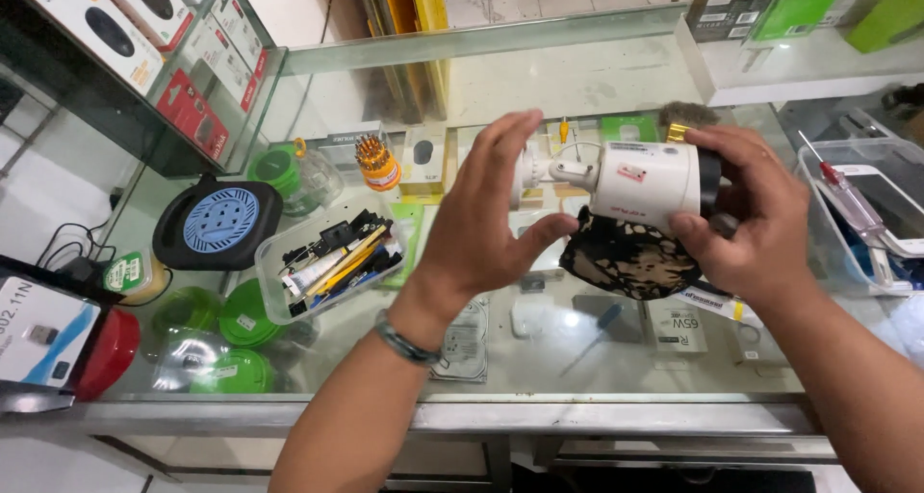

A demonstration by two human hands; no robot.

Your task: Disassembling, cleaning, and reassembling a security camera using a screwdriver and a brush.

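Note:
A white bullet-shaped security camera (643, 182) with a black front end is held level above a glass counter (539, 358). My right hand (756, 219) grips its black lens end, thumb underneath. At the other end, my left hand (486, 219) wraps around the white mounting bracket (551, 170), fingers spread upward and thumb below. A dark patterned cloth (628, 259) lies on the glass just under the camera. A bracelet sits on my left wrist.
On the counter's left are a clear tray of pens and tools (332, 259), a blue and black cable reel (219, 221), an orange screwdriver-bit holder (376, 163) and green-lidded tubs (236, 324). A clear box with a red-handled screwdriver (857, 209) stands at the right. Boxes fill the shelves.

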